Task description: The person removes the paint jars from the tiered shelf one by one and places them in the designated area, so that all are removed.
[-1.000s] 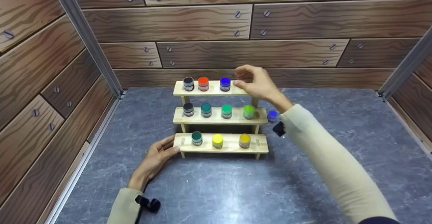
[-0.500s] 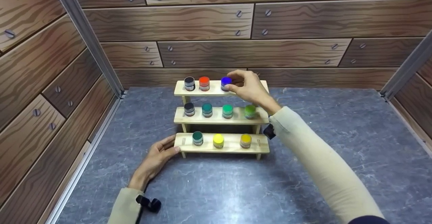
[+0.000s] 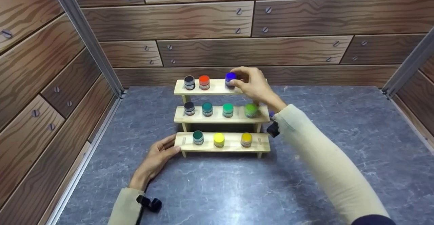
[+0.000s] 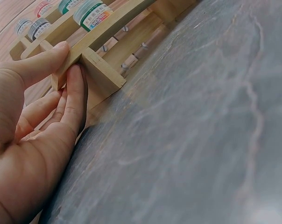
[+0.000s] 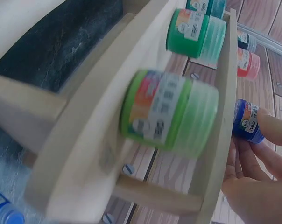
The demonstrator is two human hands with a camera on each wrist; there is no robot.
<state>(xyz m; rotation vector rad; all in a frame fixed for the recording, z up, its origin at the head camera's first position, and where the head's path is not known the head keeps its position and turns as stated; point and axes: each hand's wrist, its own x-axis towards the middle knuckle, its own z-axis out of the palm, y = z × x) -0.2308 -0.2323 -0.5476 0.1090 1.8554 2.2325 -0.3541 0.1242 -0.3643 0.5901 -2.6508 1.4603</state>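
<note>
A three-tier wooden rack point(image 3: 217, 87) stands on the grey surface with small paint jars on each shelf. My left hand point(image 3: 158, 155) holds the left end of its lowest shelf, thumb on top and fingers beneath, as the left wrist view shows. On the top shelf, my right hand point(image 3: 255, 85) pinches a dark blue paint jar point(image 5: 247, 120) between thumb and fingers. A black jar point(image 3: 189, 82) and a red jar point(image 3: 204, 82) sit left of it. Whether the blue jar touches the shelf, I cannot tell.
Below my right wrist are a light green jar point(image 5: 166, 112) and an emerald jar point(image 3: 228, 110) on the middle shelf. Yellow jars point(image 3: 219, 139) stand on the lowest shelf. Another blue jar point(image 5: 8, 210) is on the surface right of the rack. Wood-patterned walls point(image 3: 203, 21) enclose the area.
My right hand came leftward to the dark blue jar and took hold of it. The jar has since shifted slightly right along the top shelf. My left hand has stayed on the rack.
</note>
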